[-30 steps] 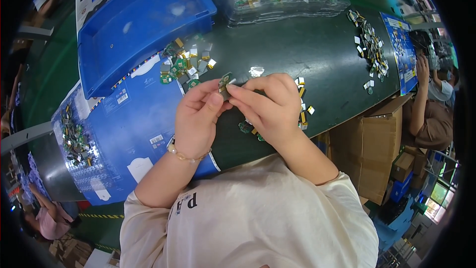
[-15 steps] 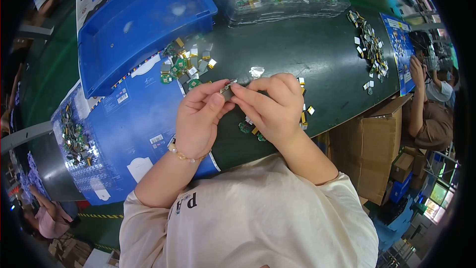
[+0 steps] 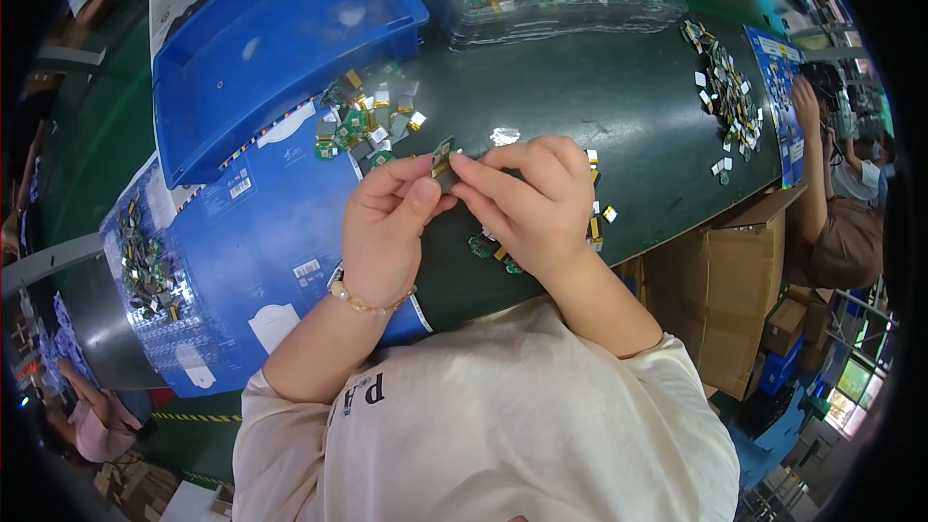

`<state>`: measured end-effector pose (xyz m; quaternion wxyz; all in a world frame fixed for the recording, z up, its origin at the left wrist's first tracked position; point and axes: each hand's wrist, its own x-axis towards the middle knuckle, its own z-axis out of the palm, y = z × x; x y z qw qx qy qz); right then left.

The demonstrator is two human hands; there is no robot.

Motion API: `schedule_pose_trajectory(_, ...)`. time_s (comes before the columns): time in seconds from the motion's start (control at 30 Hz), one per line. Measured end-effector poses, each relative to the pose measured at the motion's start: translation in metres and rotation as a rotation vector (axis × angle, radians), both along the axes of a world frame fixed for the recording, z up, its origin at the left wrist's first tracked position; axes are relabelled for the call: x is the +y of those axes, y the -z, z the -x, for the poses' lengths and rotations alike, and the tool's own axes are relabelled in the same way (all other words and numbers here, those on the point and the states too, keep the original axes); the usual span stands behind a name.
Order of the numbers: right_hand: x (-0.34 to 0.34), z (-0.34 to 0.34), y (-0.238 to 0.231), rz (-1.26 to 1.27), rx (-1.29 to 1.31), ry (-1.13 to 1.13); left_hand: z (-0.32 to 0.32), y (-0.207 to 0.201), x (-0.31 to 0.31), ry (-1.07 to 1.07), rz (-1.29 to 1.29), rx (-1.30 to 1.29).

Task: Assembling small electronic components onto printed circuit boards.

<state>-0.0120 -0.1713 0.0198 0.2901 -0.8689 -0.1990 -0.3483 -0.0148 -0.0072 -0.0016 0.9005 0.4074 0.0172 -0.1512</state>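
Note:
Between my fingertips is a small green circuit board [image 3: 444, 149] with a flat grey battery [image 3: 446, 180] joined to it. My left hand [image 3: 385, 222] is closed, its thumb and fingers pinching the battery. From the other side my right hand [image 3: 541, 201] pinches at the same piece, thumb and forefinger together; its fingertips hide part of the joint. The board stands up above the fingers. Beyond my left hand lies a pile of boards with batteries [image 3: 372, 124]. More boards with batteries [image 3: 483, 245] lie partly hidden under my right hand.
A blue bin [image 3: 280, 53] stands at the far left, on blue printed sheets [image 3: 261, 232]. Stacked clear trays [image 3: 561, 24] hold more boards at the back. Other piles lie at the right [image 3: 730, 101] and left. A cardboard box [image 3: 715, 280] stands beside the table; co-workers sit on both sides.
The piece between my fingers has turned, so the green board now stands up and shows its face. My hands have barely moved. The co-worker's arm at the right has risen.

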Motion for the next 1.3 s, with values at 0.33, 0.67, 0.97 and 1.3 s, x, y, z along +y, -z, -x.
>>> schedule_pose_trajectory(0.33,0.001,0.003,0.002,0.045,-0.063,0.002,0.001,0.004,0.003,0.031,-0.105,-0.035)
schedule_pose_trajectory(0.67,0.002,0.002,-0.003,0.046,0.038,0.006,0.000,-0.003,-0.001,0.021,0.047,0.011)
schedule_pose_trajectory(0.97,0.001,0.004,0.000,0.046,-0.061,-0.005,0.001,-0.002,-0.002,0.032,0.085,0.017)
schedule_pose_trajectory(1.3,0.002,0.005,-0.001,-0.107,0.067,-0.041,0.000,0.000,-0.001,0.060,0.095,0.039)
